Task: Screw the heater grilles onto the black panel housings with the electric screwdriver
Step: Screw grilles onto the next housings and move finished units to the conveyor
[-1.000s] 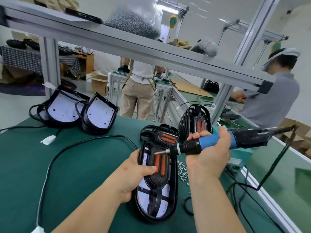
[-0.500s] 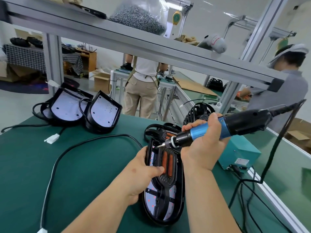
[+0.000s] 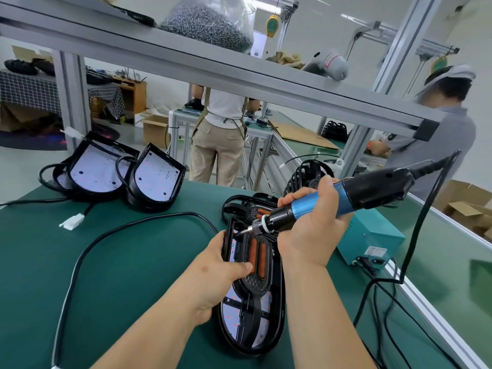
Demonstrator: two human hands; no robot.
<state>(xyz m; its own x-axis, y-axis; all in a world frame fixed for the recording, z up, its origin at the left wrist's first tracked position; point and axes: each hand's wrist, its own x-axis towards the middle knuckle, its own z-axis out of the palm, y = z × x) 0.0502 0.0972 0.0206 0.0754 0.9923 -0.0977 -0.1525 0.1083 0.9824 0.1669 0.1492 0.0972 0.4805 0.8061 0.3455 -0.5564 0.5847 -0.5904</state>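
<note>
A black panel housing (image 3: 277, 312) with a reflective inner face lies on the green mat in front of me. A black heater grille (image 3: 257, 283) with two orange elements sits inside it. My left hand (image 3: 215, 275) grips the housing's left edge, thumb lying on the grille. My right hand (image 3: 311, 225) holds the blue and black electric screwdriver (image 3: 346, 193). Its bit tip touches the housing's upper left corner. Another grille (image 3: 303, 174) stands upright behind my right hand.
Two more housings (image 3: 157, 179) (image 3: 93, 169) lean at the back left with black cables. A white connector (image 3: 71, 222) lies on the mat. A teal power box (image 3: 372, 235) stands to the right. An aluminium shelf frame (image 3: 239, 73) crosses overhead. Two people work beyond the bench.
My right hand has lowered the screwdriver so its tip now meets the housing's upper left corner. The camera view has shifted, and my left hand stays on the housing.
</note>
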